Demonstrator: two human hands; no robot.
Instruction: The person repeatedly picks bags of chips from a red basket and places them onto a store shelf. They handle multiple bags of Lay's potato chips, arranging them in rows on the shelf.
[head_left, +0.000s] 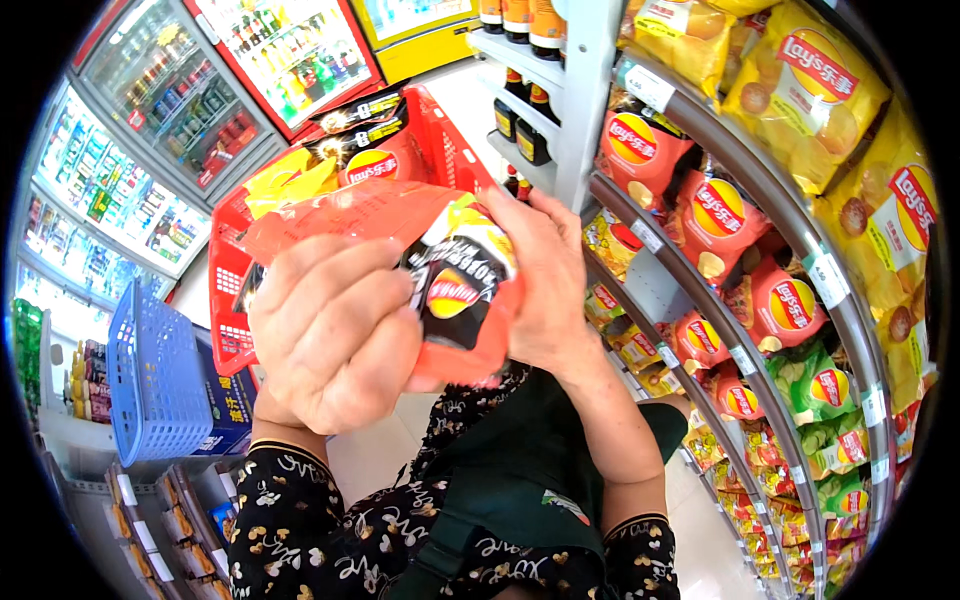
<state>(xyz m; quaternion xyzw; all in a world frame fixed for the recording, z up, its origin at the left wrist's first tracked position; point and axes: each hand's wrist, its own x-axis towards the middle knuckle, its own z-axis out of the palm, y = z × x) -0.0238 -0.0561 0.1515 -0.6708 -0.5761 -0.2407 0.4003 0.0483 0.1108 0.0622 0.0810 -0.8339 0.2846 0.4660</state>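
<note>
A red Lay's chip bag (352, 214) is held up in front of my body, over the near side of a red plastic basket (457, 142). My left hand (330, 330) is curled in a fist on the bag's near side. Along the bag's right edge my right hand (544, 277) grips with its fingers mostly behind. The black printed part of the bag faces up and looks blurred. In the basket behind it are a yellow bag (289, 180) and red-and-black Lay's bags (379, 142), partly covered by the held one.
Shelves to my right hold rows of yellow Lay's bags (810, 97), red bags (716, 217) and green bags (817, 386). Blue plastic baskets (154, 375) stand at my left. Drink coolers (165, 105) line the far left. Dark bottles (532, 127) stand on a grey shelf end.
</note>
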